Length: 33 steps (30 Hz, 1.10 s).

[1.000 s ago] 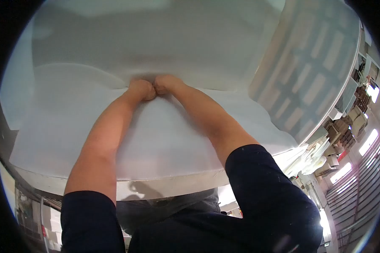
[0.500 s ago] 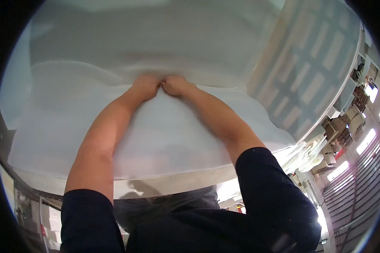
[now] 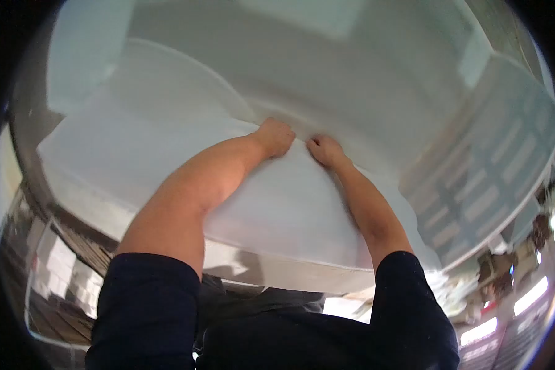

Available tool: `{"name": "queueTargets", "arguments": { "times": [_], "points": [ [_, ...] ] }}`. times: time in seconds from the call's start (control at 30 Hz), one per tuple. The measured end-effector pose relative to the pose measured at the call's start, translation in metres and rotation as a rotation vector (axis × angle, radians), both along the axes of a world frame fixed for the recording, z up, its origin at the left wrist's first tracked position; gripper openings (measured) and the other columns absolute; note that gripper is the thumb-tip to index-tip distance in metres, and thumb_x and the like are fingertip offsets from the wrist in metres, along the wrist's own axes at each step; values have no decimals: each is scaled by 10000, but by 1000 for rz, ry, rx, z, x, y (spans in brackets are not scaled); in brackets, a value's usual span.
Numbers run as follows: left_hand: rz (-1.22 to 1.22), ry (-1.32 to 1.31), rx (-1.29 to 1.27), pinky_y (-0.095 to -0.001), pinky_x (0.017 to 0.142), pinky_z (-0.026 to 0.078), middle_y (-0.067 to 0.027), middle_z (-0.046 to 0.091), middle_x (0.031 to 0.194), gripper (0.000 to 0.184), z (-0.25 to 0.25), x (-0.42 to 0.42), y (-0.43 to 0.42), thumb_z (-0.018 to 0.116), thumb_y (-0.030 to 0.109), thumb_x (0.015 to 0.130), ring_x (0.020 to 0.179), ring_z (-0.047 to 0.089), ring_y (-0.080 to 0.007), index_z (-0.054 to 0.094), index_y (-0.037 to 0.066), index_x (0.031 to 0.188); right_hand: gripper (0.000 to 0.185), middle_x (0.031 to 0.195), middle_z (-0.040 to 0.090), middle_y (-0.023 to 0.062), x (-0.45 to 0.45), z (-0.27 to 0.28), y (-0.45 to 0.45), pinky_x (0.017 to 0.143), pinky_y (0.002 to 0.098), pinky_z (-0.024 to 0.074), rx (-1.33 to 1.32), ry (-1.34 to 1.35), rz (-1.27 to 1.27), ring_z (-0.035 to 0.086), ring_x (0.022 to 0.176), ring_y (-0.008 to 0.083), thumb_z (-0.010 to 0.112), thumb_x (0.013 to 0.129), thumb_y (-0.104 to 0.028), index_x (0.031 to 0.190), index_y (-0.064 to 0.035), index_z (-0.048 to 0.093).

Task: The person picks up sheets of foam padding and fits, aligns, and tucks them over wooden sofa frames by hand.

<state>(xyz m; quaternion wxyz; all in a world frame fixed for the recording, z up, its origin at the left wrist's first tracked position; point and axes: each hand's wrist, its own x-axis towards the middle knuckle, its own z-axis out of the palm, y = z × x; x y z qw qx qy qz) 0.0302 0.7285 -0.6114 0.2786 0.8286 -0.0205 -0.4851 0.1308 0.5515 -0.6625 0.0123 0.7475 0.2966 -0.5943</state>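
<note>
A thin white sheet (image 3: pixel 290 203), smooth and slightly translucent, lies over a large padded-looking white piece (image 3: pixel 290 275) in front of my body. Along the sheet's far edge, my left hand (image 3: pixel 277 137) is closed with its fingers curled onto the edge. My right hand (image 3: pixel 325 150) is a short gap to its right, also closed at that edge, thumb against the fingers. Both sets of fingertips are partly hidden. Beyond the hands rises a pale, curved surface (image 3: pixel 277 74), largely in shadow.
A grid-like shadow falls on the pale panel (image 3: pixel 475 179) at right. Slatted wooden boards (image 3: pixel 65 308) and a light metal frame (image 3: pixel 29 296) are at lower left. Blurred workshop items and bright windows (image 3: pixel 530 296) lie at lower right.
My hands, almost touching before, are now a little apart along the sheet's edge. The view has turned, and both hands appear farther right. The sheet's left part looks shifted.
</note>
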Motion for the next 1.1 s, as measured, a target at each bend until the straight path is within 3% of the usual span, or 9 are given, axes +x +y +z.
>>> {"name": "queueTargets", "arguments": {
  "times": [0.1, 0.17, 0.27, 0.33, 0.47, 0.73, 0.83, 1.03, 1.1],
  "points": [
    [188, 82, 10, -431, 921, 427, -130, 585, 1173, 310, 84, 2, 85, 467, 217, 893, 1085, 548, -310, 581, 65, 1138, 457, 1042, 630, 212, -9, 10, 8, 880, 435, 440, 4, -37, 125, 583, 991, 377, 435, 882, -395, 1008, -14, 654],
    [437, -154, 84, -432, 925, 424, -136, 578, 1180, 342, 151, -27, 155, 482, 255, 899, 1105, 530, -321, 556, 68, 1176, 460, 1043, 629, 215, -12, 22, 26, 884, 433, 440, 7, -47, 344, 584, 994, 375, 430, 893, -392, 1035, -10, 642],
    [914, -788, 394, -381, 962, 409, -137, 579, 1187, 320, 265, -102, 240, 567, 116, 869, 1106, 538, -315, 550, 51, 1182, 433, 1045, 632, 207, -41, 67, 99, 883, 430, 444, 99, -122, 57, 586, 1001, 368, 417, 916, -358, 1125, -25, 599],
    [1096, -914, 718, -403, 970, 400, -148, 553, 1207, 303, 294, -186, 275, 518, 127, 911, 1123, 522, -323, 524, 25, 1196, 402, 1047, 633, 200, -66, 96, 186, 876, 425, 451, 294, -79, -29, 589, 1000, 359, 420, 932, -304, 1206, -35, 540],
    [1221, -834, 1112, -454, 988, 365, -185, 482, 1271, 355, 278, -307, 305, 428, 193, 949, 1181, 448, -372, 457, 12, 1253, 352, 1016, 636, 185, -118, 137, 367, 837, 445, 460, 568, 51, 62, 583, 975, 369, 421, 943, -261, 1259, -119, 484],
    [1377, -817, 1055, -526, 1026, 291, -230, 391, 1349, 512, 251, -331, 320, 324, 346, 963, 1248, 368, -419, 396, -16, 1318, 424, 1205, 579, 128, -217, 90, 565, 888, 417, 442, 410, 17, 595, 562, 1058, 320, 384, 929, -183, 1351, -189, 418],
    [1396, -750, 1005, -530, 1026, 283, -218, 404, 1344, 530, 252, -335, 324, 338, 377, 951, 1246, 375, -408, 405, -1, 1317, 407, 1132, 611, 135, -223, 60, 588, 847, 417, 452, 450, 14, 815, 584, 1007, 306, 398, 899, -172, 1300, -159, 461],
    [1452, -631, 896, -546, 1028, 246, -189, 429, 1331, 497, 254, -332, 327, 398, 395, 924, 1226, 402, -376, 453, 61, 1288, 263, 893, 642, 140, -227, 65, 581, 754, 424, 465, 396, 67, 310, 610, 830, 312, 452, 882, -219, 1101, -95, 527],
    [1470, -641, 870, -549, 1035, 220, -183, 438, 1321, 483, 252, -331, 329, 427, 400, 911, 1208, 421, -370, 464, 91, 1281, 248, 934, 643, 170, -240, 71, 578, 780, 440, 466, 377, 23, 291, 607, 893, 345, 464, 882, -211, 1086, -81, 522]
  ]
}}
